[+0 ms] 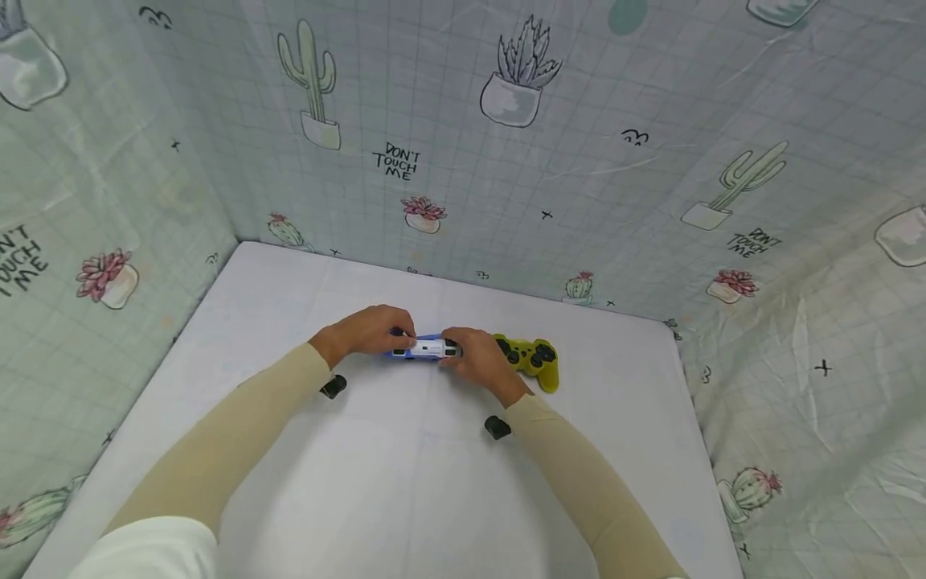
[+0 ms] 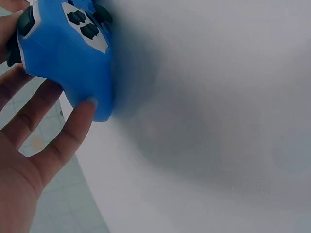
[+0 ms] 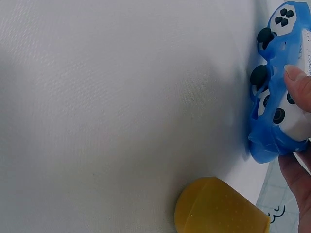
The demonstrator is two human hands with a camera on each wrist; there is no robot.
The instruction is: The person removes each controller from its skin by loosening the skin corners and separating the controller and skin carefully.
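A white game controller (image 1: 428, 348) in a blue rubbery cover (image 2: 63, 53) is between both hands, near the far side of the white table. My left hand (image 1: 376, 328) grips one end; in the left wrist view a fingertip presses the blue handle, while the thumb side is partly cut off. At the other end my right hand (image 1: 477, 358) holds on, its thumb (image 3: 297, 82) on the white body and fingers beneath. Dark thumbsticks (image 3: 260, 75) poke out through the cover, toward the table. Just right of the right hand lies a yellow-green game controller (image 1: 538, 359), partly hidden by that hand.
The white table (image 1: 376, 482) meets patterned cloth walls (image 1: 463, 161) at the back and both sides. Small black pieces (image 1: 497, 427) show beside each wrist. In the right wrist view the yellow controller's handle (image 3: 214, 208) is close below the blue one.
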